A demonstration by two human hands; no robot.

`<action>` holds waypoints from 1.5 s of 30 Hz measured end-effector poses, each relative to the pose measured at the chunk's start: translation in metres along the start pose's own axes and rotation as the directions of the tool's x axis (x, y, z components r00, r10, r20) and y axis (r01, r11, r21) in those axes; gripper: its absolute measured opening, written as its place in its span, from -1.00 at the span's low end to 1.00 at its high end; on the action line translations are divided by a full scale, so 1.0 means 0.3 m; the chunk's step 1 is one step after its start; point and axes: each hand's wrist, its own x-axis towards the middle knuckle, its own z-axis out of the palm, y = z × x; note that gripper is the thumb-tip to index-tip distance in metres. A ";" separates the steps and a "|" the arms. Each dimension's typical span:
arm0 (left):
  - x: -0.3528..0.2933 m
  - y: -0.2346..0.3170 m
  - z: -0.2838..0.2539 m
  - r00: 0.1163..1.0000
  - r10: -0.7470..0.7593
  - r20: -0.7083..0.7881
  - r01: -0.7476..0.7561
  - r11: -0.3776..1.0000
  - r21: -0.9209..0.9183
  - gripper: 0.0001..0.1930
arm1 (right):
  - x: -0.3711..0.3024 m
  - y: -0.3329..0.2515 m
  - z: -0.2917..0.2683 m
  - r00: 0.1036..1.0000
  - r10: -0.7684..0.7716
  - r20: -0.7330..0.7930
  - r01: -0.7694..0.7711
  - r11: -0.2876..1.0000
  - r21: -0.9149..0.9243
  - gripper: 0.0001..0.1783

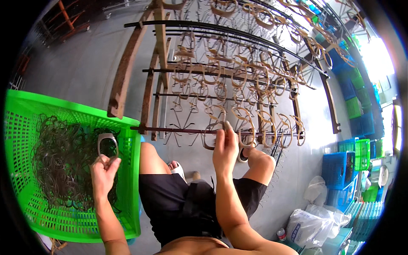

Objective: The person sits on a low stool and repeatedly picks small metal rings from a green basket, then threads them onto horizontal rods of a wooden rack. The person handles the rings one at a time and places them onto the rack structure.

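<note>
In my left hand is a grey-beige ring-shaped piece with one broad, flat side, pinched between thumb and fingers above the green basket. Below it, a tangled heap of thin dark loops fills much of the basket. My right hand is raised to the lowest dark red bar of the rack, its fingers closed at the edge of a beige ring-shaped piece. More beige rings hang from hooks to the right of this hand. Bare wire hooks stick out from the bar on its left.
The slatted green basket stands left of my legs. Ahead rises a rack with wooden uprights and several rows of hanging rings. Stacked blue crates and white plastic bags sit at right. An orange metal frame stands far left.
</note>
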 end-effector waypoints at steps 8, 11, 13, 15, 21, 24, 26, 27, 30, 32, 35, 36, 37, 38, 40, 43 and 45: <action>-0.123 0.223 0.071 0.846 0.453 0.281 -0.489 0.869 0.071 -0.84 | -0.321 -0.250 0.129 0.734 -0.451 0.509 0.347 0.892 0.290 -0.16; -0.103 0.228 0.070 0.878 0.420 0.229 -0.437 0.899 0.025 -0.84 | -0.346 -0.223 0.189 0.801 -0.344 0.490 0.122 0.895 0.430 -0.13; -0.093 0.194 0.075 0.874 0.387 0.293 -0.439 0.888 0.136 -0.82 | -0.344 -0.205 0.202 0.829 -0.440 0.345 0.294 0.868 0.400 -0.18; -0.089 0.178 0.078 0.809 0.455 0.373 -0.540 0.825 0.165 -0.80 | -0.302 -0.201 0.183 0.767 -0.603 0.220 0.527 0.787 0.320 -0.26; -0.031 0.142 0.010 0.789 0.527 0.316 -0.517 0.847 -0.125 -0.46 | -0.117 -0.176 0.077 0.422 -0.652 0.630 0.486 0.749 0.450 -0.68; 0.007 -0.001 0.005 0.965 0.250 -0.074 -0.260 0.904 -0.340 -0.80 | -0.080 -0.144 0.035 0.796 -0.152 0.586 -0.194 0.853 0.485 -0.69; 0.018 -0.022 0.051 0.928 0.145 -0.342 -0.233 0.945 -0.231 -0.79 | -0.069 -0.184 0.104 0.955 0.120 0.272 -0.261 0.778 0.572 -0.65; 0.017 -0.033 0.066 0.937 0.140 -0.320 -0.232 0.935 -0.269 -0.72 | -0.072 -0.175 0.149 0.965 0.167 0.200 -0.247 0.829 0.502 -0.62; 0.002 -0.023 0.101 0.965 0.062 -0.257 -0.152 0.926 -0.346 -0.64 | -0.076 -0.153 0.256 0.963 0.271 -0.010 -0.248 0.896 0.368 -0.69; -0.001 -0.057 0.120 0.969 0.019 -0.247 -0.118 0.912 -0.393 -0.59 | -0.074 -0.159 0.288 0.944 0.322 -0.066 -0.263 0.860 0.437 -0.77; -0.010 -0.110 0.124 0.970 -0.059 -0.237 -0.060 0.883 -0.465 -0.55 | -0.075 -0.164 0.310 0.938 0.346 0.025 -0.295 0.757 0.582 -0.75; -0.016 -0.126 0.122 0.975 -0.086 -0.207 -0.029 0.866 -0.499 -0.55 | -0.070 -0.174 0.307 0.935 0.352 0.047 -0.313 0.756 0.575 -0.75; -0.024 -0.139 0.121 0.978 -0.113 -0.175 0.003 0.847 -0.531 -0.56 | -0.067 -0.179 0.304 0.931 0.358 0.068 -0.331 0.754 0.567 -0.74; -0.030 -0.150 0.122 0.980 -0.138 -0.142 0.035 0.827 -0.561 -0.56 | -0.065 -0.164 0.304 0.937 0.349 0.020 -0.300 0.775 0.557 -0.73; -0.035 -0.154 0.123 0.981 -0.148 -0.125 0.050 0.816 -0.575 -0.57 | -0.053 -0.159 0.304 0.944 0.323 -0.073 -0.237 0.812 0.533 -0.73; -0.044 -0.144 0.127 0.983 -0.149 -0.108 0.061 0.815 -0.576 -0.57 | -0.065 -0.154 0.302 0.933 0.359 -0.005 -0.298 0.781 0.549 -0.69; -0.045 -0.144 0.133 0.985 -0.144 -0.093 0.065 0.818 -0.572 -0.57 | -0.067 -0.158 0.297 0.927 0.373 0.035 -0.327 0.761 0.560 -0.65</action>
